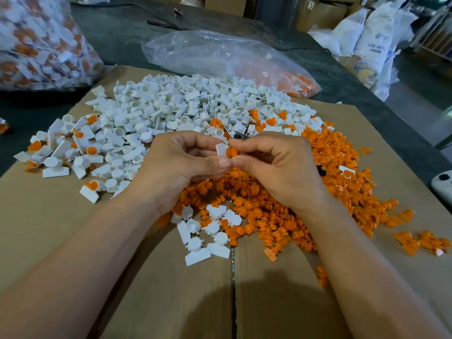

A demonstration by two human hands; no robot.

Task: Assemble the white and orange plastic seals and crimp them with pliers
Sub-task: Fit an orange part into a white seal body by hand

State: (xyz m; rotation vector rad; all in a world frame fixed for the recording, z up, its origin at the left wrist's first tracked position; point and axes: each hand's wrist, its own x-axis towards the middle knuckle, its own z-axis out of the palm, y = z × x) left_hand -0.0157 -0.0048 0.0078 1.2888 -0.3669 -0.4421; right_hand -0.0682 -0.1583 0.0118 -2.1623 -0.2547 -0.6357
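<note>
My left hand (181, 162) pinches a white seal body (222, 150) between thumb and fingers above the middle of the cardboard. My right hand (274, 165) pinches an orange insert (231, 152) that sits against the white body. Behind the hands lies a big heap of white seal bodies (176, 106). A heap of orange inserts (318, 192) spreads to the right and under my hands. Several joined white-and-orange seals (90, 150) lie at the left. A dark tool part (241, 136), possibly the pliers, shows just behind my fingers, mostly hidden.
Flattened cardboard (73, 241) covers the dark table (117, 33). A clear bag of joined seals (36, 45) stands at the back left. A slack plastic bag with orange parts (232, 59) lies at the back. White sacks (374, 33) stand on the floor at the right.
</note>
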